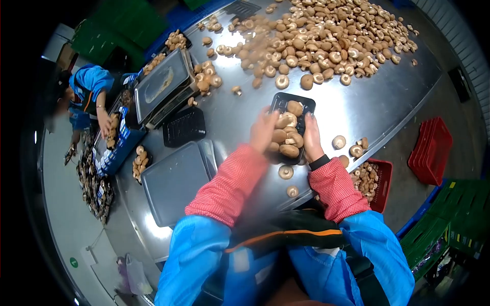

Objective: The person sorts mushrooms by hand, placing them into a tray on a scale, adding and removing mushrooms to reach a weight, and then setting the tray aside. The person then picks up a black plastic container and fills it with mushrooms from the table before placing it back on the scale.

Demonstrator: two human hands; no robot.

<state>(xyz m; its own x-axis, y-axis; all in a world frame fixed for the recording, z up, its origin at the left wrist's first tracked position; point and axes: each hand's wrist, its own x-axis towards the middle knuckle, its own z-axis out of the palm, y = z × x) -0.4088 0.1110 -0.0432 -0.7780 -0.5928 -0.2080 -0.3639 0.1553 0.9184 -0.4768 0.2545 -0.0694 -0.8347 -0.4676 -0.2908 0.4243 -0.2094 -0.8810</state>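
A black plastic tray is in front of me on the steel table, with several brown shiitake mushrooms piled in it. At its left side is my left hand, slightly blurred, fingers curled against the edge and the mushrooms there. My right hand grips the opposite side, its fingers along the rim; part of that grip is hidden. Loose mushrooms lie between my forearms, and another mushroom rests just right of my right hand.
A large mushroom heap covers the table's far side. Left are a scale, an empty black tray and a grey scale plate. A co-worker's hand touches packed mushrooms. Red crates stand beyond the right edge.
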